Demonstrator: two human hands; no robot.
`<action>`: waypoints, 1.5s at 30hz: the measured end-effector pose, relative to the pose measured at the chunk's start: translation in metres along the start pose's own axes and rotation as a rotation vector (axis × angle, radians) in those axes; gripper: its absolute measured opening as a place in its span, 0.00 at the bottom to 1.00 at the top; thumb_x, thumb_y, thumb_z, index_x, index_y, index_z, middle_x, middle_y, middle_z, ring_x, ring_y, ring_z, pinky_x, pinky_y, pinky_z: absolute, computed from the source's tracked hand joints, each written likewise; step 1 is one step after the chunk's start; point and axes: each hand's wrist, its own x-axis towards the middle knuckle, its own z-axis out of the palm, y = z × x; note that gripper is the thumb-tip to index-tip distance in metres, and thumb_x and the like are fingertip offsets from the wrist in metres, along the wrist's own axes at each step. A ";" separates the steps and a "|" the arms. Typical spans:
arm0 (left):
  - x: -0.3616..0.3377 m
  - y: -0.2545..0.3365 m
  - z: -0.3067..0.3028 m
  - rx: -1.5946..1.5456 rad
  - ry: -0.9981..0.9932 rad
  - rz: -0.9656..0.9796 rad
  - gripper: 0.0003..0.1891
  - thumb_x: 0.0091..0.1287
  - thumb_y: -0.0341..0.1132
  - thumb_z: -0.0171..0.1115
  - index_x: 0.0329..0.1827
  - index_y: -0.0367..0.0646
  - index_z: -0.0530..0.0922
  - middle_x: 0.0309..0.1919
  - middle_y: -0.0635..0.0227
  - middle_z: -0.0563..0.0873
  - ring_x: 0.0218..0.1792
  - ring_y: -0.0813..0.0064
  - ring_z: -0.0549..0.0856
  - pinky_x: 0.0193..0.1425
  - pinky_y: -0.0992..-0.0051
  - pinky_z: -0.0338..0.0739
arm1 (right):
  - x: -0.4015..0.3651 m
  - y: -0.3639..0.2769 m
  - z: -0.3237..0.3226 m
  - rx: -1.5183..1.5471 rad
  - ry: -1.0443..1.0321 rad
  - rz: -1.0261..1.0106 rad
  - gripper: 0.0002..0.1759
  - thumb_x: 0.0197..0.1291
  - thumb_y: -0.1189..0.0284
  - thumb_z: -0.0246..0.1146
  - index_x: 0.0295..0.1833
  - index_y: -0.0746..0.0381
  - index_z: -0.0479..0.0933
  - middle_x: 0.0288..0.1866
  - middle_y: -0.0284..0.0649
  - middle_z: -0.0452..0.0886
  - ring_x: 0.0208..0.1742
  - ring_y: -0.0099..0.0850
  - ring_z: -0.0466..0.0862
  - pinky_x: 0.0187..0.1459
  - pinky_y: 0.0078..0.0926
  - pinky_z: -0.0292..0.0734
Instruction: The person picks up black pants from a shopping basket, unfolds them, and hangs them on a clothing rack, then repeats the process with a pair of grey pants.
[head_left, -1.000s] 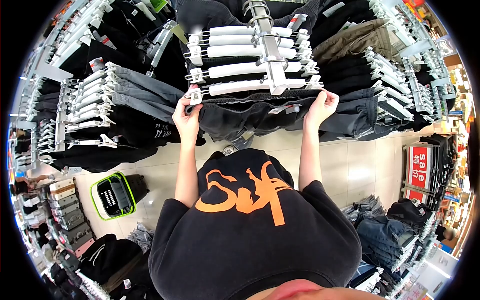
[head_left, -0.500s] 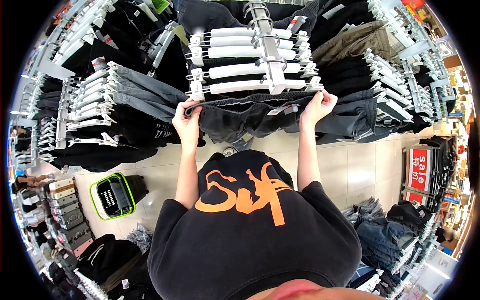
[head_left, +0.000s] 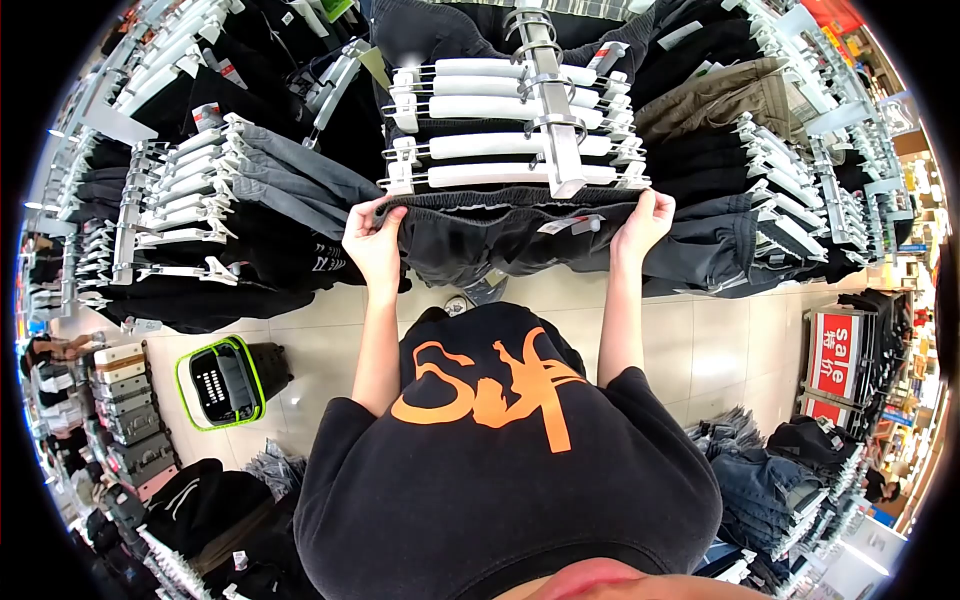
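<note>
Dark trousers (head_left: 490,240) with an elastic waistband hang at the front of a metal rail (head_left: 560,150). My left hand (head_left: 374,242) pinches one end of the waistband between thumb and fingers. At the opposite end, my right hand (head_left: 643,228) is closed on the waistband too. The waistband is stretched wide between both hands, and a small white tag (head_left: 562,226) lies on it. Just beyond it, several white hangers (head_left: 490,176) are lined up on the rail, the nearest right behind the waistband.
Grey trousers (head_left: 300,170) hang on white hangers at the left, brown ones (head_left: 715,100) at the upper right. A green-rimmed black basket (head_left: 262,385) stands on the tiled floor at the left. A red sale sign (head_left: 833,365) is at the right.
The view has shifted slightly, so the rail and hangers appear a little lower and further right. Both hands keep their hold on the waistband.
</note>
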 end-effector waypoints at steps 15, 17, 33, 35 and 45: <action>0.005 -0.007 -0.009 -0.037 -0.062 -0.063 0.10 0.46 0.22 0.62 0.32 0.32 0.71 0.32 0.62 0.78 0.34 0.82 0.75 0.39 0.87 0.68 | 0.013 -0.003 -0.014 0.112 -0.163 0.269 0.05 0.45 0.82 0.51 0.22 0.62 0.65 0.24 0.32 0.71 0.27 0.17 0.67 0.33 0.12 0.62; 0.003 -0.005 -0.008 -0.033 -0.055 -0.064 0.10 0.46 0.23 0.62 0.31 0.32 0.71 0.32 0.63 0.78 0.34 0.82 0.75 0.39 0.87 0.68 | 0.012 -0.004 -0.013 0.095 -0.162 0.248 0.05 0.45 0.82 0.50 0.22 0.62 0.65 0.25 0.33 0.71 0.28 0.18 0.67 0.34 0.12 0.62; 0.002 -0.002 -0.009 -0.029 -0.097 -0.049 0.09 0.46 0.19 0.60 0.30 0.33 0.72 0.32 0.63 0.78 0.35 0.80 0.76 0.41 0.85 0.68 | 0.004 -0.003 -0.021 -0.099 -0.138 0.179 0.03 0.46 0.83 0.52 0.26 0.64 0.69 0.27 0.33 0.73 0.29 0.16 0.70 0.36 0.10 0.63; 0.003 -0.002 -0.009 -0.057 -0.104 -0.059 0.09 0.45 0.19 0.59 0.30 0.34 0.72 0.33 0.63 0.78 0.36 0.80 0.76 0.42 0.84 0.68 | 0.006 -0.002 -0.023 -0.073 -0.165 0.178 0.04 0.46 0.83 0.52 0.26 0.64 0.69 0.27 0.33 0.73 0.29 0.16 0.69 0.36 0.10 0.63; -0.007 0.002 -0.003 -0.047 -0.106 -0.019 0.07 0.45 0.16 0.58 0.26 0.32 0.71 0.36 0.56 0.78 0.38 0.76 0.76 0.43 0.81 0.69 | -0.055 -0.018 0.014 -0.528 0.105 -0.658 0.02 0.48 0.81 0.52 0.30 0.66 0.67 0.32 0.39 0.72 0.32 0.26 0.71 0.38 0.20 0.66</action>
